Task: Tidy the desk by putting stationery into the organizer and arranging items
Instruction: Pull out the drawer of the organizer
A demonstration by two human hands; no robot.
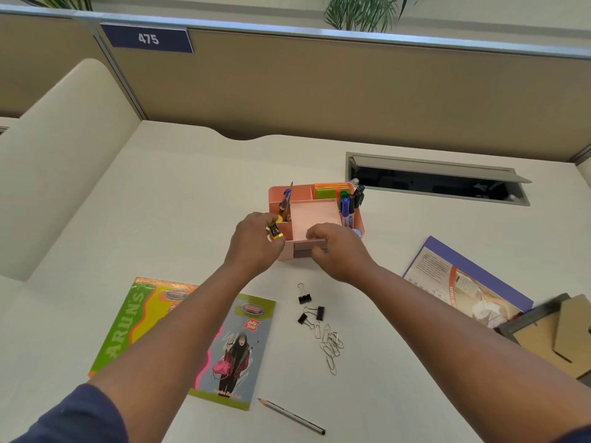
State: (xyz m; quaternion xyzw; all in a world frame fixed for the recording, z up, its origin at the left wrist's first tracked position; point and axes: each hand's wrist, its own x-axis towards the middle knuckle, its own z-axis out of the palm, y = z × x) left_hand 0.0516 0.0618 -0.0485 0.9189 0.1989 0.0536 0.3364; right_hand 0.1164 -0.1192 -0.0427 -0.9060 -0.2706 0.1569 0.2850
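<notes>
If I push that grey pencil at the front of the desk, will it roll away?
Probably a little. The pencil looks slim and round and lies flat on the smooth desk, with nothing beside it to stop it. It should feel light and stiff, but its sharpened tip could snap if it drops.

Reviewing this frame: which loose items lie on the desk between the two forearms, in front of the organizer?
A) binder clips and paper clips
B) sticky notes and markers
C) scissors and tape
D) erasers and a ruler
A: three black binder clips and a heap of paper clips lie on the desk in front of the pink organizer.
</notes>
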